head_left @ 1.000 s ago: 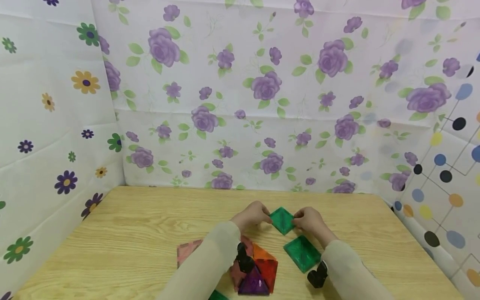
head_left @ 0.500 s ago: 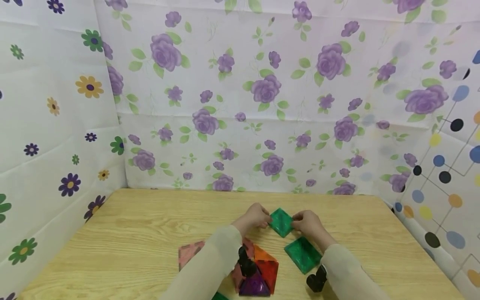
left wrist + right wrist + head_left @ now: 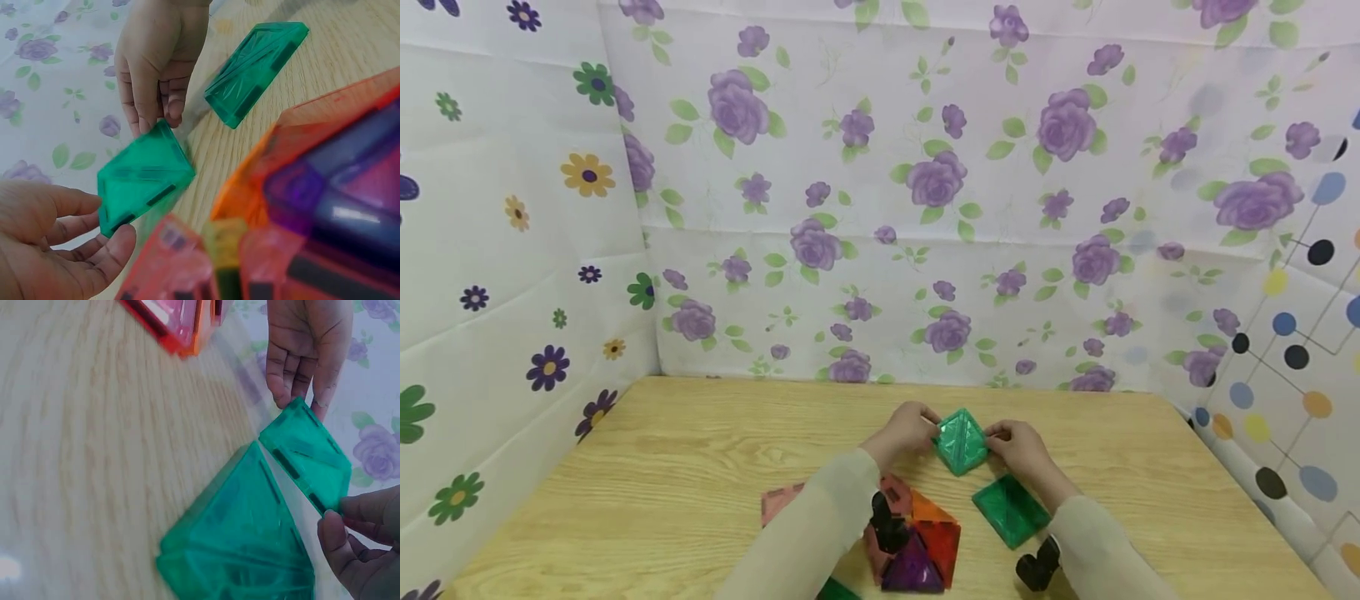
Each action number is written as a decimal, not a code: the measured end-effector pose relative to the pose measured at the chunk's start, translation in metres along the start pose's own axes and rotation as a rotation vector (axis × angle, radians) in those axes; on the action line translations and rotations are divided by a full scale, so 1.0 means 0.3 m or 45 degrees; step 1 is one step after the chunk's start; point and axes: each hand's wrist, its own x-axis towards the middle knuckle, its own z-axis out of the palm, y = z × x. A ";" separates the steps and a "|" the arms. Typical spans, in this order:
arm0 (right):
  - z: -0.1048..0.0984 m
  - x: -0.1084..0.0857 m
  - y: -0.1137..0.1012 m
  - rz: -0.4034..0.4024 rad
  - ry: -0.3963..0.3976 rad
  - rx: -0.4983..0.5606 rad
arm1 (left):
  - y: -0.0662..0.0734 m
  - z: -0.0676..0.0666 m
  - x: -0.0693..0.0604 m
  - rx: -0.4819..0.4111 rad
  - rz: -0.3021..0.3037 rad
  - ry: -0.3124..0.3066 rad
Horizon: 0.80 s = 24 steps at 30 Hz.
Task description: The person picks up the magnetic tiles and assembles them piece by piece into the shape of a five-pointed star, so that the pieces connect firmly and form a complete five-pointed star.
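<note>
A green translucent piece made of joined triangles (image 3: 961, 442) is held between both hands near the back of the table. My left hand (image 3: 912, 428) pinches its left corner and my right hand (image 3: 1018, 448) its right corner. In the left wrist view, my left hand (image 3: 56, 240) has thumb and fingers at one corner of the green piece (image 3: 145, 175), with my right hand (image 3: 164, 69) at the opposite corner. In the right wrist view, my right hand (image 3: 369, 540) pinches the piece (image 3: 309, 456) and my left hand (image 3: 309, 350) holds its far corner.
Just in front of my right hand lies a second green piece (image 3: 1011, 510). A cluster of red (image 3: 942, 546), orange (image 3: 929, 507), purple (image 3: 913, 568) and pink tiles (image 3: 778, 502) sits around my left forearm. Part of another green tile (image 3: 837, 590) shows at the table's front edge. Flowered cloth (image 3: 880, 183) stands behind the table.
The held green piece has tilted and risen slightly, its face now catching more light. Both hands keep their pinch on it. The head view has shifted a little.
</note>
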 end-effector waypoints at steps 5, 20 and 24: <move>-0.005 -0.013 -0.016 -0.037 -0.001 0.079 | 0.005 -0.024 -0.015 -0.028 0.067 0.005; -0.020 -0.105 -0.087 -0.192 -0.024 0.288 | 0.001 -0.131 -0.065 -0.143 0.268 -0.107; -0.012 -0.143 -0.089 -0.190 -0.063 0.358 | -0.013 -0.155 -0.077 -0.123 0.302 -0.181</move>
